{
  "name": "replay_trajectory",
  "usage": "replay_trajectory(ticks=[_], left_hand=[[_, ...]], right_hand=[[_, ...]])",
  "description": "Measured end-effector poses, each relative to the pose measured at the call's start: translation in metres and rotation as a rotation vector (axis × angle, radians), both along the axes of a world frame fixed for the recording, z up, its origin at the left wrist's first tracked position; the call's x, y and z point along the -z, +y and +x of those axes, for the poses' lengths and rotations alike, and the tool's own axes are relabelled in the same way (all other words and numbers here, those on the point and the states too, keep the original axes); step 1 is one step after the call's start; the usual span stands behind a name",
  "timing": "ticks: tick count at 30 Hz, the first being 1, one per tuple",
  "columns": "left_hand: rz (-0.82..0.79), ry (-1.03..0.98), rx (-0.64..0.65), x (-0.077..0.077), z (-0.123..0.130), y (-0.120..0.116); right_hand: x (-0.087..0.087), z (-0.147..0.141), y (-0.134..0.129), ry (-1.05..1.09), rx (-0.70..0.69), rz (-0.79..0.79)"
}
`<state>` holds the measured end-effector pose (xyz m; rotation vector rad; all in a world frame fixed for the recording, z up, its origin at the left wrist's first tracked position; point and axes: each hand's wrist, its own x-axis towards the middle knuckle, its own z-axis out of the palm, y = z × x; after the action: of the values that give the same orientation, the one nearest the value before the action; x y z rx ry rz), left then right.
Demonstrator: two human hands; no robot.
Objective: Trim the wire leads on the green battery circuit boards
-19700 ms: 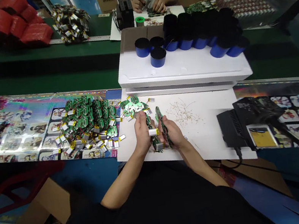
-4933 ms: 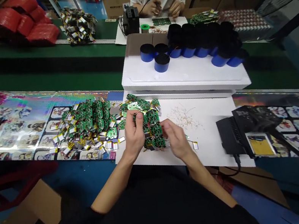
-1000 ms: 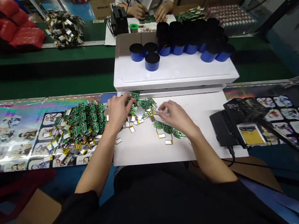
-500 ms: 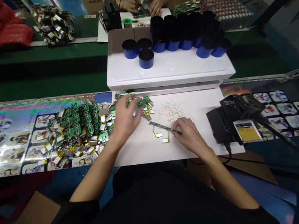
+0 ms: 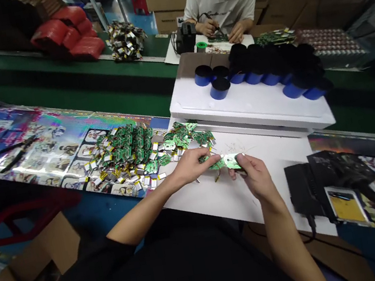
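Observation:
A green circuit board strip is held up above the white work surface, its flat face showing. My right hand grips its right end between thumb and fingers. At the other end, my left hand is closed on the strip, its fingertips partly covering it. Small wired pieces hang below the board near my left fingers, too blurred to make out fully. Left of my left hand lie a loose heap of green boards and a larger pile of boards with silver batteries.
Blue cups with black tops stand on a white foam block behind the work surface. A black box-shaped device and a yellow sponge tray are at the right. Across the bench a co-worker handles a board.
My left hand has come from the board heap to the strip and closed on it. My right hand has raised the strip off the surface. The view has turned left.

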<state>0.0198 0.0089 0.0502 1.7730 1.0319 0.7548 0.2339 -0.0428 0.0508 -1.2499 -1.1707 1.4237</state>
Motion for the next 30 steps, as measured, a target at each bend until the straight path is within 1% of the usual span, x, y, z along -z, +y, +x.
replay_trajectory(ticks=[2, 3, 5, 6, 8, 9, 10, 12, 13, 15, 17, 19, 20, 22, 23, 25, 26, 28, 29, 30], left_hand=[[-0.142, -0.156, -0.029, 0.001, -0.005, 0.0], [-0.175, -0.23, -0.053, 0.002, -0.008, 0.0], [-0.187, -0.329, -0.13, 0.004, -0.014, 0.005], [-0.177, -0.348, -0.178, 0.005, -0.019, 0.009], [-0.133, -0.333, -0.278, 0.008, -0.028, 0.02], [-0.097, -0.3, -0.327, 0.01, -0.034, 0.027], [-0.056, -0.245, -0.366, 0.012, -0.039, 0.034], [0.043, -0.066, -0.417, 0.016, -0.048, 0.046], [0.1, 0.048, -0.419, 0.017, -0.052, 0.051], [0.23, 0.252, -0.383, 0.016, -0.061, 0.057], [0.356, 0.339, -0.357, 0.009, -0.074, 0.059], [0.421, 0.336, -0.364, -0.001, -0.098, 0.06], [0.427, 0.339, -0.394, -0.006, -0.114, 0.062], [0.391, 0.415, -0.49, -0.013, -0.155, 0.066], [0.357, 0.504, -0.557, -0.014, -0.177, 0.068], [0.205, 0.697, -0.662, -0.012, -0.22, 0.072], [0.105, 0.755, -0.68, -0.009, -0.238, 0.074], [-0.049, 0.757, -0.637, -0.001, -0.264, 0.074], [-0.083, 0.722, -0.621, 0.002, -0.271, 0.073], [-0.084, 0.679, -0.62, 0.005, -0.275, 0.072]], right_hand=[[0.002, -0.024, 0.01, 0.211, -0.024, -0.088], [0.002, -0.036, 0.016, 0.309, -0.037, -0.13], [0.001, -0.056, 0.03, 0.425, -0.045, -0.158], [0.002, -0.063, 0.038, 0.427, -0.031, -0.138], [0.004, -0.071, 0.058, 0.318, 0.013, -0.056], [0.006, -0.073, 0.069, 0.201, 0.019, 0.003], [0.008, -0.075, 0.08, 0.063, 0.009, 0.067], [0.011, -0.075, 0.103, -0.197, -0.042, 0.186], [0.012, -0.075, 0.113, -0.288, -0.067, 0.229], [0.012, -0.073, 0.128, -0.384, -0.09, 0.281], [0.012, -0.069, 0.134, -0.431, -0.086, 0.306], [0.015, -0.061, 0.131, -0.473, -0.064, 0.333], [0.017, -0.056, 0.126, -0.488, -0.051, 0.346], [0.025, -0.046, 0.112, -0.501, -0.03, 0.366], [0.029, -0.04, 0.104, -0.496, -0.03, 0.363], [0.036, -0.032, 0.086, -0.469, -0.034, 0.324], [0.039, -0.03, 0.078, -0.452, -0.044, 0.297], [0.042, -0.028, 0.063, -0.422, -0.077, 0.26], [0.041, -0.029, 0.058, -0.409, -0.097, 0.259], [0.041, -0.031, 0.053, -0.4, -0.113, 0.267]])
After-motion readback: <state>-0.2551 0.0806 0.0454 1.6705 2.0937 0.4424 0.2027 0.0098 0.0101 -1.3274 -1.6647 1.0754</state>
